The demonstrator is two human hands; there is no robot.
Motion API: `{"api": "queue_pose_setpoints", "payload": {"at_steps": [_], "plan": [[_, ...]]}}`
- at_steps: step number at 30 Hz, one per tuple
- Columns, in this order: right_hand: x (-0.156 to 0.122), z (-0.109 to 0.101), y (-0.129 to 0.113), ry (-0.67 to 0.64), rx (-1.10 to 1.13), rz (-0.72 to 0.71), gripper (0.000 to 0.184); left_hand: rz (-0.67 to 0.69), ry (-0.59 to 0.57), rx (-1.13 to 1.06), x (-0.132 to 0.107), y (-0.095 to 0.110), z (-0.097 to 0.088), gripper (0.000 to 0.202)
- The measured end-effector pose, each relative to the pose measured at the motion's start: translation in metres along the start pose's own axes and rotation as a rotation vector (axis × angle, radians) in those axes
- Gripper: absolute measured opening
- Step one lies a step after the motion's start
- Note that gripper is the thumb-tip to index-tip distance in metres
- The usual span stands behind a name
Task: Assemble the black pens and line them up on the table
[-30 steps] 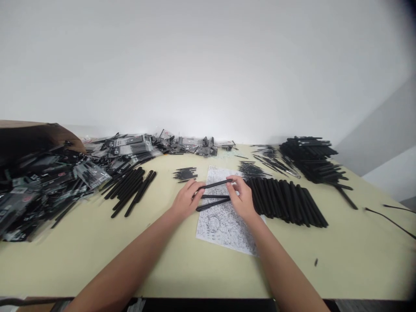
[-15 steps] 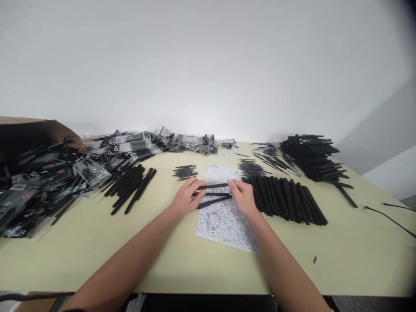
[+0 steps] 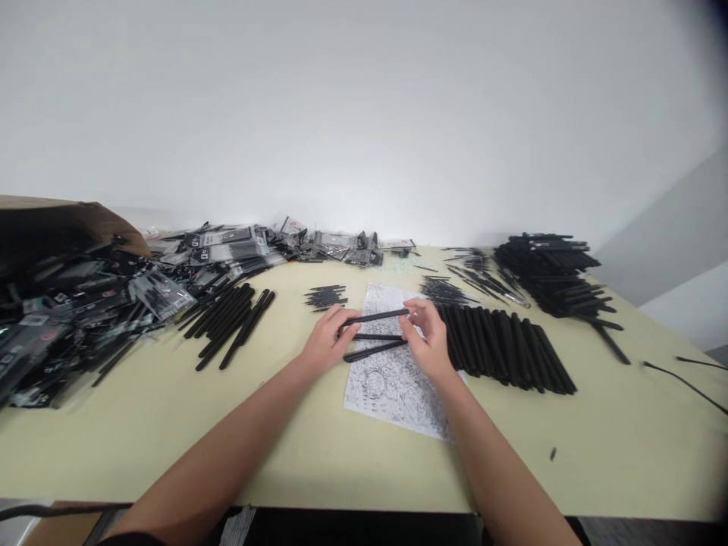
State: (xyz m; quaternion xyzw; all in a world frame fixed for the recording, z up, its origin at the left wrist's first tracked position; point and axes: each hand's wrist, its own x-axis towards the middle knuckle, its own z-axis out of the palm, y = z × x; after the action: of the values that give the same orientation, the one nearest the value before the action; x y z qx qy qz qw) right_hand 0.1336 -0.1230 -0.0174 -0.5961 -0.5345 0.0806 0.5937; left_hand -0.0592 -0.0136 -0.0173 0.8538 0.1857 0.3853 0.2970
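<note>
A slim black pen (image 3: 377, 315) is held above the scribbled paper, its right end tilted slightly up. My left hand (image 3: 325, 343) closes around the pen's left end with thumb and fingers. At the other end, my right hand (image 3: 431, 345) has its fingertips and thumb at the tip, with a small gap showing behind them. Two more black pens (image 3: 374, 351) lie below on the paper (image 3: 392, 390), between my hands. Just right of my right hand is a row of thick black pens (image 3: 506, 345).
Small bunches of thin black sticks (image 3: 325, 297) lie beyond my hands. Left are loose black pens (image 3: 227, 322), a heap of plastic packets (image 3: 62, 326) and a cardboard box (image 3: 122, 226). A stack of black pens (image 3: 549, 265) stands far right, near a cable (image 3: 682, 383).
The pen's right end has tilted upward. My right fingers have lifted and spread a little from the thumb at its tip. The left hand keeps its hold.
</note>
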Motion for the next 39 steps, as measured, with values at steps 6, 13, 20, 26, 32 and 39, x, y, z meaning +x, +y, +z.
{"api": "queue_pose_setpoints", "payload": {"at_steps": [6,13,20,26,32,39], "plan": [[0.0014,0.0025,-0.0046,0.062,0.062,0.072,0.023,-0.012,0.015,-0.001,0.0006,0.0009,0.0005,0.024],[0.005,-0.0009,-0.0059,0.082,-0.028,0.021,0.031,0.029,0.001,0.001,-0.0005,0.0,0.0007,0.024],[0.0043,0.0036,-0.0088,0.115,-0.021,-0.036,0.023,-0.034,0.05,0.013,-0.0002,0.002,0.0001,0.021],[0.0048,0.004,-0.0035,0.135,-0.017,-0.023,0.019,-0.032,0.052,-0.015,0.0005,0.0006,0.0003,0.02],[0.0062,0.0013,0.0008,0.091,-0.023,0.04,0.023,0.006,0.069,0.005,0.0011,-0.0008,0.0007,0.018],[0.0055,-0.0015,-0.0026,0.041,-0.03,0.064,0.038,0.073,0.033,0.0,-0.0005,-0.0012,0.0013,0.018]]}}
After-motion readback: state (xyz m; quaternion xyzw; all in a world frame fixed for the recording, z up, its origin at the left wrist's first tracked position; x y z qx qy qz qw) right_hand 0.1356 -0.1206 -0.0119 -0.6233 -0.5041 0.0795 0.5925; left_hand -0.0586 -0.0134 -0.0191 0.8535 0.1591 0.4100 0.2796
